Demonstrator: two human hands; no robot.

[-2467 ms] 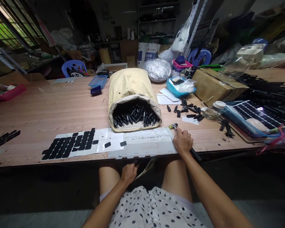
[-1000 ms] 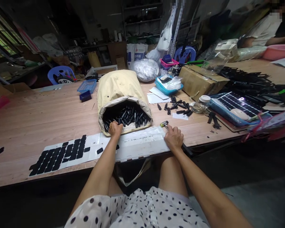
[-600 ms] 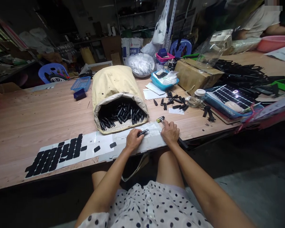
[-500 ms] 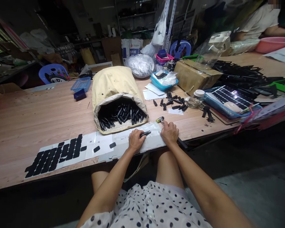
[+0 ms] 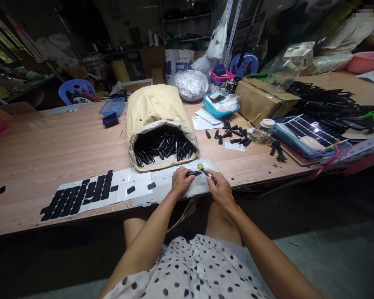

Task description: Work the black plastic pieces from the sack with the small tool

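Pinches a slim black part [image 5: 191, 173] in the left hand [image 5: 180, 182], over a clear sheet [image 5: 202, 187] at the near edge of the desk [image 5: 50, 149]. Grips a small hammer [image 5: 202, 168] in the right hand [image 5: 220, 191], yellowish head right at the part's end. Faces an open tan sack [image 5: 152, 108] of similar black pieces just behind; black pads [image 5: 77, 197] on white backing lie to the left.

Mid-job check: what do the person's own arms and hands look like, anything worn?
Both the left hand and right hand are bare: no gloves, rings, watch or bands show. The forearms are uncovered, no sleeves in view. The person wears a white garment with black polka dots.
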